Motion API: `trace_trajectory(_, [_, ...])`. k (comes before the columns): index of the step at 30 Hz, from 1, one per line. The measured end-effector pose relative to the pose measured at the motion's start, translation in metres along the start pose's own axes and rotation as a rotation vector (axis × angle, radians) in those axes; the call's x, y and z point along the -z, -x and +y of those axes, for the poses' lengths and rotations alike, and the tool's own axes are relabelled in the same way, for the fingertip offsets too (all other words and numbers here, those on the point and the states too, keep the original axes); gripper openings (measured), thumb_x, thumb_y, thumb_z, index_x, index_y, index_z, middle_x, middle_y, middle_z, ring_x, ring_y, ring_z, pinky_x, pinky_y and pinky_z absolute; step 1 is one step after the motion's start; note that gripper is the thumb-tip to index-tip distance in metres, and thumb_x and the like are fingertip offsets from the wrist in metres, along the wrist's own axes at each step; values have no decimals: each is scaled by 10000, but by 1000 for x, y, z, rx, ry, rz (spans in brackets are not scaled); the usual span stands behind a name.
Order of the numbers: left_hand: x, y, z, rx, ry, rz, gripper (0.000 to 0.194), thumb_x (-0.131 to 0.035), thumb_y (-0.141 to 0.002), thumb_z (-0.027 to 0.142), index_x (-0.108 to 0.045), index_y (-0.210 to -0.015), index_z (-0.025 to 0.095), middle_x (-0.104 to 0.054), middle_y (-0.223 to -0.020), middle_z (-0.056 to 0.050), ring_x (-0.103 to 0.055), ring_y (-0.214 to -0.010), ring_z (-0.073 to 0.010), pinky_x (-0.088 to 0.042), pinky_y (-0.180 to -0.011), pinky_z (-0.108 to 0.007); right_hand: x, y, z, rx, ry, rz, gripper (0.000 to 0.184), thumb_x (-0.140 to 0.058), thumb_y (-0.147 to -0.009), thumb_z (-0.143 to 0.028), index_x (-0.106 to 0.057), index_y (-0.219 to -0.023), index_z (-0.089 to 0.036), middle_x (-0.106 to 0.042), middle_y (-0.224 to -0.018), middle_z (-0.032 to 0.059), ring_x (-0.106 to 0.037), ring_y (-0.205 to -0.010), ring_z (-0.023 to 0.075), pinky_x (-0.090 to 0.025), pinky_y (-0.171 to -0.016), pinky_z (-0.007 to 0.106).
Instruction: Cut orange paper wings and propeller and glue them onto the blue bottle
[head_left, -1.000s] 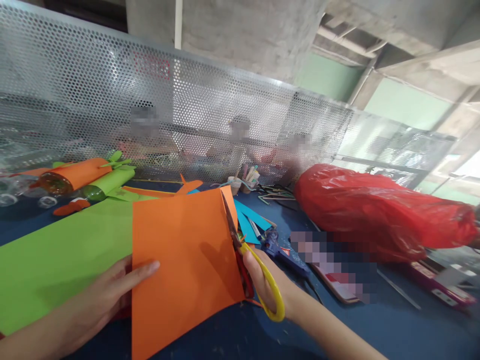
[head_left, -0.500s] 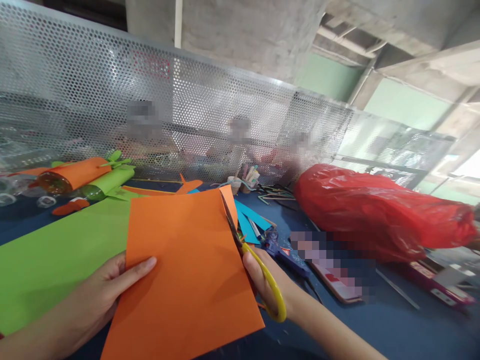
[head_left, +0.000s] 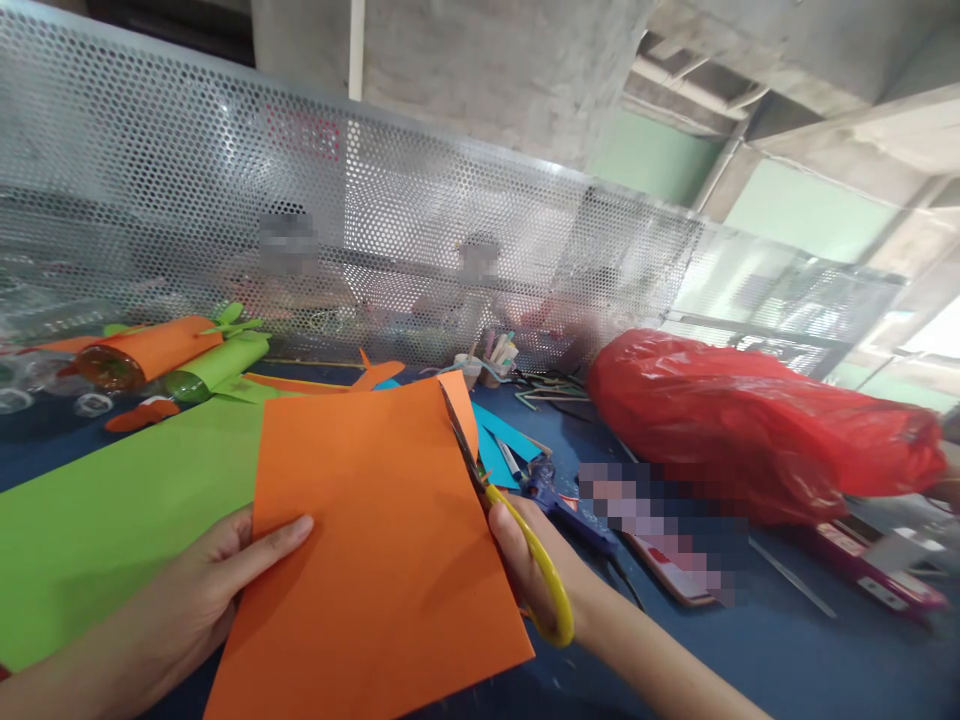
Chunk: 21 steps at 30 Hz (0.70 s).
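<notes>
An orange sheet of paper [head_left: 367, 540] is held up in front of me, its left edge pinched by my left hand [head_left: 240, 560], thumb on top and fingers hidden behind. My right hand [head_left: 536, 560] grips yellow-handled scissors [head_left: 551, 575] at the sheet's right edge. Their dark blades lie along a cut near the top right corner, where a narrow strip [head_left: 461, 400] curls away to the right. A large green sheet [head_left: 127, 500] lies on the table under my left arm.
Paper-wrapped bottles [head_left: 161, 345] lie at the left back. Right of the orange sheet are blue paper pieces [head_left: 510, 435], a blue glue gun [head_left: 574, 515] with a cord, and a phone [head_left: 667, 565]. A red plastic bag [head_left: 735, 420] sits behind them. A perforated metal screen [head_left: 420, 220] stands at the back.
Almost nothing differs. The orange sheet and the scissors have shifted very slightly to the right, with the blades still at the same cut; my left hand keeps its hold.
</notes>
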<state>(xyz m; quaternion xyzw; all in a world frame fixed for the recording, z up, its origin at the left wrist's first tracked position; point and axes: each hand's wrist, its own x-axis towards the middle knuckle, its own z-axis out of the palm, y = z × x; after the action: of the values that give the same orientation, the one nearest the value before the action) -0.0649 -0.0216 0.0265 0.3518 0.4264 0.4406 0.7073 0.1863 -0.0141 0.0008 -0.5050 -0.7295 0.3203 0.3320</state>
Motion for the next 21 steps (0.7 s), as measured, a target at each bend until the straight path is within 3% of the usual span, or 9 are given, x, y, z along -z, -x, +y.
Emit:
trace_trajectory(3, [5, -3, -1, 42, -7, -6, 84, -724, -676, 248, -714, -759, 253, -775, -779, 10, -703, -989, -284, -589, -797, -351, 0, 0, -3, -21, -6, 7, 593, -244, -902, -675, -558, -867, -173, -617, -781, 80, -597, -602, 188, -513, -489, 291])
trace_trajectory(6, [8, -5, -2, 41, -13, -13, 133, -736, -671, 225, -723, -800, 257, -779, -789, -2, -688, -1025, -298, -589, -807, -367, 0, 1, -7, -49, -24, -4, 588, -248, -892, -686, -542, -856, -177, -585, -724, 58, -548, -499, 163, -468, -409, 280])
trace_trajectory(12, [8, -6, -4, 40, -7, -36, 133, -746, -665, 225, -726, -794, 252, -781, -818, -7, -668, -1064, -312, -568, -869, -399, 0, 1, -4, -40, -13, 16, 592, -251, -884, -696, -537, -806, -184, -577, -710, 63, -551, -537, 171, -469, -456, 289])
trace_trajectory(17, [9, -7, -4, 43, -16, -21, 148, -755, -689, 315, -721, -813, 242, -786, -833, -7, -681, -1038, -304, -573, -862, -387, 1, 1, -4, -56, 5, 36, 578, -256, -877, -704, -486, -736, -192, -523, -668, 30, -499, -471, 137, -384, -371, 243])
trace_trajectory(21, [5, -5, -4, 20, -38, 7, 96, -755, -642, 209, -702, -710, 251, -769, -742, 16, -669, -1062, -297, -565, -883, -360, -1, 2, -5, -85, -7, 36, 576, -267, -857, -729, -446, -721, -199, -444, -612, -17, -427, -400, 100, -344, -319, 216])
